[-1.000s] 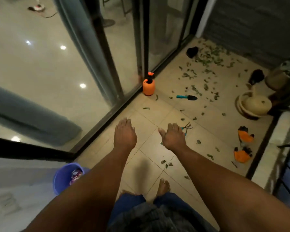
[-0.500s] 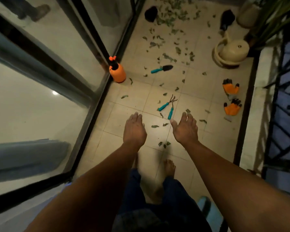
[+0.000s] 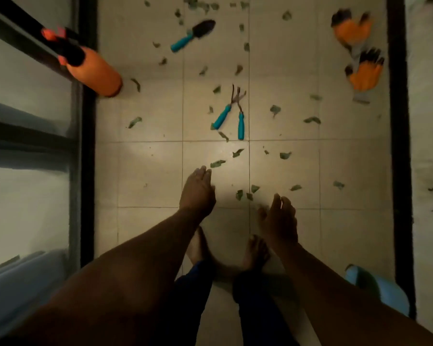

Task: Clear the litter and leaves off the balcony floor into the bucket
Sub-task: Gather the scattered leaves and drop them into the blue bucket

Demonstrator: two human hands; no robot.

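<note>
Green leaf scraps (image 3: 245, 194) lie scattered over the beige tiled balcony floor (image 3: 150, 171), several close in front of my hands and more farther up. My left hand (image 3: 198, 193) reaches down with straight fingers, its tips near one leaf (image 3: 217, 164), holding nothing. Lower and to the right, my right hand (image 3: 279, 218) hangs with relaxed fingers, also holding nothing, just below a small cluster of leaves. No bucket shows in this view.
Two teal-handled hand tools (image 3: 231, 116) lie crossed ahead, a teal trowel (image 3: 193, 34) farther up. An orange spray bottle (image 3: 90, 68) stands by the sliding-door track at left. Orange gloves (image 3: 360, 53) lie at upper right. A light blue object (image 3: 378, 290) sits at lower right. My bare feet (image 3: 254, 250) stand below.
The view has tilted further down and moved closer to the floor. Both hands have dropped toward the leaves near my feet, the right one lower than before.
</note>
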